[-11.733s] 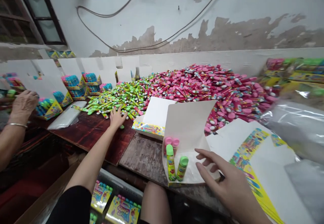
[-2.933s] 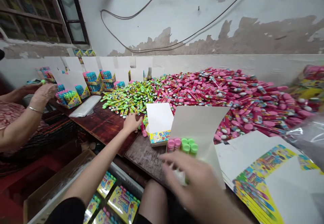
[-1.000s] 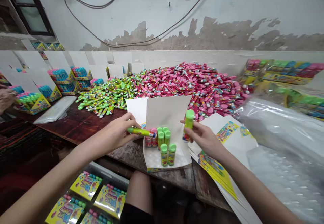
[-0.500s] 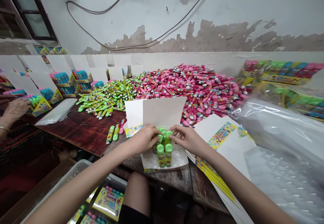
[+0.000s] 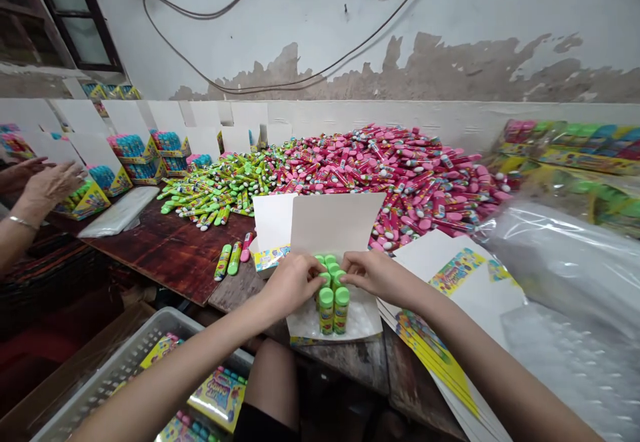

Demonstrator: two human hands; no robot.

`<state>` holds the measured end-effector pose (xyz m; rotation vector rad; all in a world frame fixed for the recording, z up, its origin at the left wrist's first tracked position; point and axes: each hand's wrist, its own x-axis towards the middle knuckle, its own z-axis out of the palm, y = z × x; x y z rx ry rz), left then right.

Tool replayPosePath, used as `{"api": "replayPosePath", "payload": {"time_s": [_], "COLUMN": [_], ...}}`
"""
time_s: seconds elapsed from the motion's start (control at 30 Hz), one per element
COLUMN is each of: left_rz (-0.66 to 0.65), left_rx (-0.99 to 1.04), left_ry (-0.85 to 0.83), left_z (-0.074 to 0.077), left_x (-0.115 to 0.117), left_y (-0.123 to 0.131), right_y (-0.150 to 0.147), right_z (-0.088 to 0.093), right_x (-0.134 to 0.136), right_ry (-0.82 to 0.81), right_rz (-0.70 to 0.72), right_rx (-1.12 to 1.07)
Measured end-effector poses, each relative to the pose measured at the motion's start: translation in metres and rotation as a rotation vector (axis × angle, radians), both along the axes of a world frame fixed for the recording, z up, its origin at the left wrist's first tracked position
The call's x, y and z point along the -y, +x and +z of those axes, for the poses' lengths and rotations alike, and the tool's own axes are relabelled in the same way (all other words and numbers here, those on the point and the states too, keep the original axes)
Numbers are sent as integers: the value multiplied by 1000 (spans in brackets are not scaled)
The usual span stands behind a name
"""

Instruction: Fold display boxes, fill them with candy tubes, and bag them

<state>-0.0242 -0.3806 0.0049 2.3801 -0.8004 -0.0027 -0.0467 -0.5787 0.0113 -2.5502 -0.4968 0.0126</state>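
Note:
An open white display box stands before me with its back flap upright. Several green-capped candy tubes stand upright in two rows inside it. From the left side, my left hand pinches the cap of a tube in the middle of the group. My right hand closes its fingertips at the cap of another one opposite. The fingers partly hide these tubes. Left of the box, on the table, lie a pink tube and two green ones.
A heap of pink tubes and green tubes lies behind the box. Flat printed cartons and clear plastic are at right. A crate of packed boxes sits below left. A co-worker's hands are at far left.
Both my hands stay at the tubes, having shifted slightly along the caps; more caps show behind them. The co-worker's hand has lifted off the filled box. The view has turned a little left.

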Motion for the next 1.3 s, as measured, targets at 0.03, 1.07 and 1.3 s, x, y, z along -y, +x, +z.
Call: {"api": "replayPosePath", "payload": {"time_s": [0.03,1.07,1.3], "left_rz": [-2,541,396], "left_rx": [-10,-134,-77], "left_ry": [-1,598,461], "left_z": [-1,-33,-18], "left_x": [0,-204,-196], "left_y": [0,91,87], "right_y": [1,71,4], "right_z": [1,-60,-12], "right_x": [-2,-272,-230], "right_ry": [-31,-198,-148], "right_rz": [-5,-357,-319], "right_rx": [1,0,62]}}
